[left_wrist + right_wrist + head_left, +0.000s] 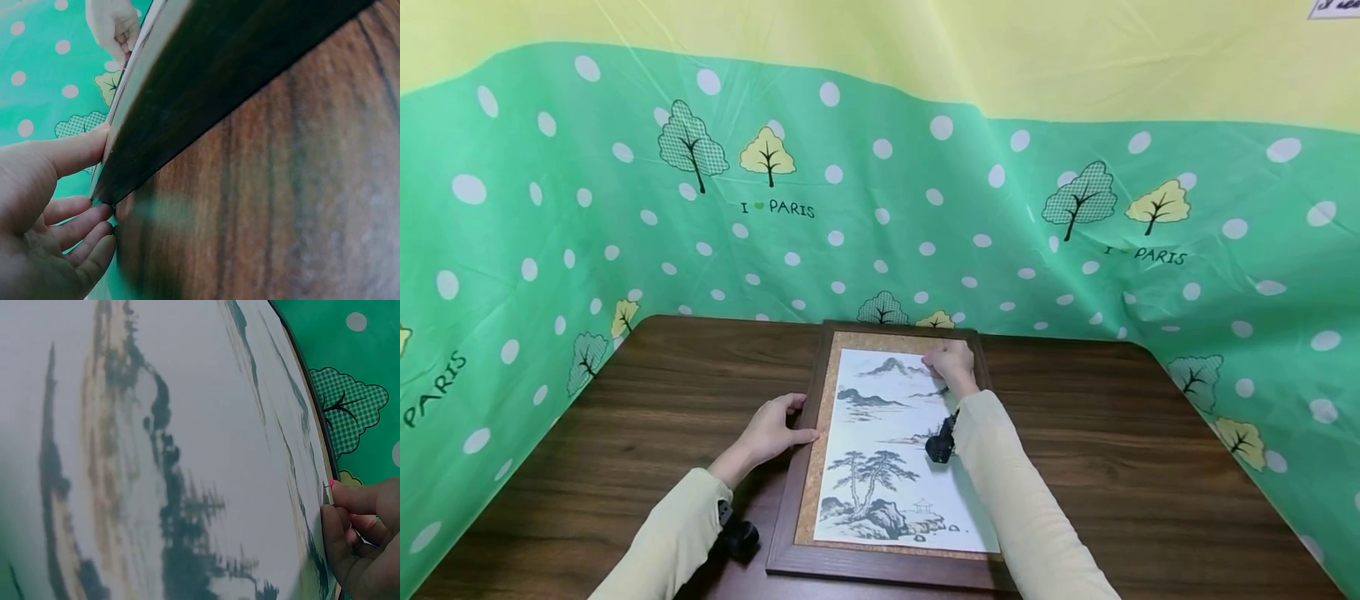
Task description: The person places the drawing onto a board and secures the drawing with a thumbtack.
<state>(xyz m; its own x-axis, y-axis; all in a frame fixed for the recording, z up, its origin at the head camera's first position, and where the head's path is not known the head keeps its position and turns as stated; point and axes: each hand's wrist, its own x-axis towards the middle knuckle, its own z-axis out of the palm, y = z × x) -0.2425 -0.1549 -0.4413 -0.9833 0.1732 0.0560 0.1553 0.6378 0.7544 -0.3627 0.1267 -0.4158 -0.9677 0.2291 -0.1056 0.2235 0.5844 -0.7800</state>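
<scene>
A cork board point(810, 500) in a dark brown wooden frame point(788, 512) lies on the table. On the cork is a sheet of white paper point(880, 429) printed with an ink landscape of mountains, pines and rocks. My left hand point(772, 429) holds the frame's left side, thumb on its front face and fingers along its outer edge, as the left wrist view also shows. Near the paper's top right corner, my right hand point(952, 363) pinches a pink push pin point(333, 483) between thumb and forefinger. Its thin needle shows close over the paper in the right wrist view.
The dark wood-grain table point(1097, 442) extends on both sides of the board. Behind it hangs a green and yellow curtain point(880, 192) with white dots and trees. Small black cameras point(940, 446) are worn at both wrists, the right one over the paper.
</scene>
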